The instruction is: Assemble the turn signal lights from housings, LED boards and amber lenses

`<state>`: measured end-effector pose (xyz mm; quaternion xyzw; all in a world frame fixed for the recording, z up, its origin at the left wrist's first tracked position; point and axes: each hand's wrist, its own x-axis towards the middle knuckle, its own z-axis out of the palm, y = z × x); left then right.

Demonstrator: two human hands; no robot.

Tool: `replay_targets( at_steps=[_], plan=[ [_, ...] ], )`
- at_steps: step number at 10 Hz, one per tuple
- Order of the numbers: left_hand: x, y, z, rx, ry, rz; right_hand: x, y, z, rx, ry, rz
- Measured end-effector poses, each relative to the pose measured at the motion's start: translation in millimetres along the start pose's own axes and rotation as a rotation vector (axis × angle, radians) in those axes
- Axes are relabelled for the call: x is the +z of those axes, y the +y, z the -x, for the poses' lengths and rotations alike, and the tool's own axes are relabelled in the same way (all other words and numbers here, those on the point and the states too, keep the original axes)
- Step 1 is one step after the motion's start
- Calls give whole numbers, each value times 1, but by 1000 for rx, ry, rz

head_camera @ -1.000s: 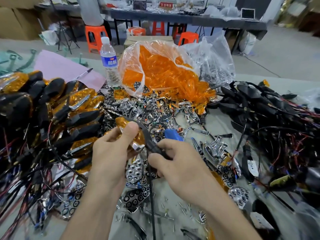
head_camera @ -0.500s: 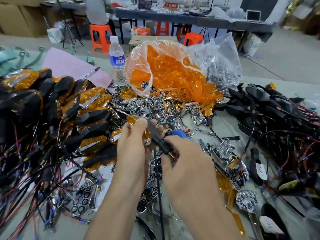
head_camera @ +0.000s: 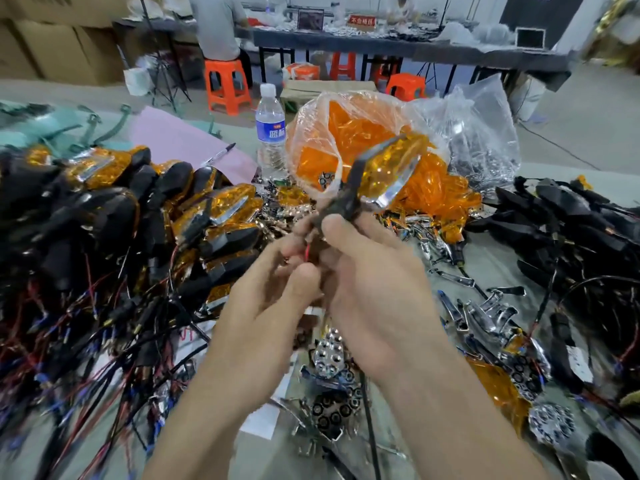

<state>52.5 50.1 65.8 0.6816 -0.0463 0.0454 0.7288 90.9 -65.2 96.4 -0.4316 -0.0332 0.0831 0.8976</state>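
1. Gripping the stalk, the right hand (head_camera: 367, 282) held an assembled light (head_camera: 384, 171) raised above the table (head_camera: 491, 258), lens up, probably for inspection.
2. Left hand (head_camera: 273, 299) pinched its red wire (head_camera: 306, 252), seemingly keeping it clear of the clutter.

A grey work table (head_camera: 568, 188) carried heaps of parts from edge to edge.

On the left lay a pile of assembled turn signals (head_camera: 114, 209) with tangled red, blue and black wires (head_camera: 69, 334). At the far middle stood 1 water bottle (head_camera: 270, 133) beside a clear bag of amber lenses (head_camera: 349, 133), with a second clear bag (head_camera: 481, 140) to its right. A pink sheet (head_camera: 173, 140) with a pen (head_camera: 218, 155) lay far left. Black housings (head_camera: 571, 216) were heaped on the right, and chrome reflectors (head_camera: 327, 351) were scattered near the middle.
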Motion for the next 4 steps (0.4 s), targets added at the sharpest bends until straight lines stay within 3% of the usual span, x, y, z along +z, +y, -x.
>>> replay_targets(
  at_steps=[1,2,3,4],
  plan=[
    [-31,-12,9,-83,84,-212,8,0,-22,70,12,-54],
    [-73,-22,14,-53,345,-694,3,17,-48,226,121,172],
    [-104,-28,11,-91,542,-1012,5,58,-68,337,160,619],
    [-114,-51,5,-102,706,-1021,7,99,-76,314,109,1176]
  ],
)
